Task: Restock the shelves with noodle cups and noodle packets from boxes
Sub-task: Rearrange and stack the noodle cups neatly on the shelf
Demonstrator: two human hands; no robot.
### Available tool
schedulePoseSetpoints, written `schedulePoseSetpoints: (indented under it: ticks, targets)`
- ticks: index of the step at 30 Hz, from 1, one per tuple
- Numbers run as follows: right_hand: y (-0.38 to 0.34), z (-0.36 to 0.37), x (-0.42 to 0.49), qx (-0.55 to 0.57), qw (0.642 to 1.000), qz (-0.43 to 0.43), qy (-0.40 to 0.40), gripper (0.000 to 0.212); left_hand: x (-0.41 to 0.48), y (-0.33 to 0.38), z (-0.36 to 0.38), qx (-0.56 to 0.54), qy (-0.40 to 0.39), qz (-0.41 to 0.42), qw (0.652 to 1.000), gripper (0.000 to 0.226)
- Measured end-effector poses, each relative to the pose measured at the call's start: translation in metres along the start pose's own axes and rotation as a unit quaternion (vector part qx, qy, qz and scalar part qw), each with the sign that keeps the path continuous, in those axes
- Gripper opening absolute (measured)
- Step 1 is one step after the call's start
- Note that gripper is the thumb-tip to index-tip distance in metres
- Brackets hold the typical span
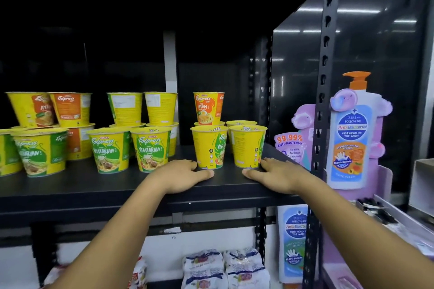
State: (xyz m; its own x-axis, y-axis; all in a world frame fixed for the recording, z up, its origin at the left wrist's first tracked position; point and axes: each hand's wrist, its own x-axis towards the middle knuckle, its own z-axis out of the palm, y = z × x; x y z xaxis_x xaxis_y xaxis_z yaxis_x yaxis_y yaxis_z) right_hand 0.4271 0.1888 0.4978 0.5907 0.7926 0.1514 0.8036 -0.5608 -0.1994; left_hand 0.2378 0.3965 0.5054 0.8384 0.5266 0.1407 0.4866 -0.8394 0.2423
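Two yellow paper noodle cups with green Vegetarian print stand upright side by side at the front right of the black metal shelf board (pixel 117 185): the left front cup (pixel 209 148) and the right front cup (pixel 247 146), close together with a narrow gap between them. The left hand (pixel 185 175) lies palm down on the board just beside the left front cup. Its fingers are straight and held together, their tips at the left of the cup's base, and the thumb is stretched along the board in front of it. It grips nothing. The right hand (pixel 274 175) mirrors it at the right front cup, flat on the board, fingers together by the right of the base, thumb pointing inward, also holding nothing.

Behind the pair stand more yellow cups, and an orange-and-yellow Ayam noodle cup (pixel 208 108) is stacked on the one behind the left front cup. Further left along the board, Vegetarian cups (pixel 151 148) stand in front of cups stacked two high (pixel 160 108), some green and some orange.

On the lower level lie white-and-blue plastic noodle packets (pixel 203 267) in a pile. To the right, a black perforated steel upright (pixel 325 77) stands in front of a purple cardboard display (pixel 352 131) shaped like a pump bottle of body wash
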Motion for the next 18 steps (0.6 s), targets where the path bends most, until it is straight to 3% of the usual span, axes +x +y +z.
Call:
schedulePoseSetpoints:
  ticks: [4, 14, 18]
  targets:
    - [-0.002, 0.001, -0.002, 0.011, 1.0, 0.016, 0.011, 0.09, -0.003, -0.001, -0.002, -0.016, 0.015, -0.012, 1.0, 0.085]
    - [0.003, -0.001, 0.017, 0.158, 0.984, 0.066, 0.042, 0.111, -0.003, 0.002, -0.006, -0.028, 0.081, -0.017, 0.996, 0.083]
    - [0.001, -0.008, 0.029, 0.234, 0.968, 0.058, 0.072, 0.093, 0.007, 0.006, -0.008, -0.084, 0.091, -0.03, 0.992, 0.081]
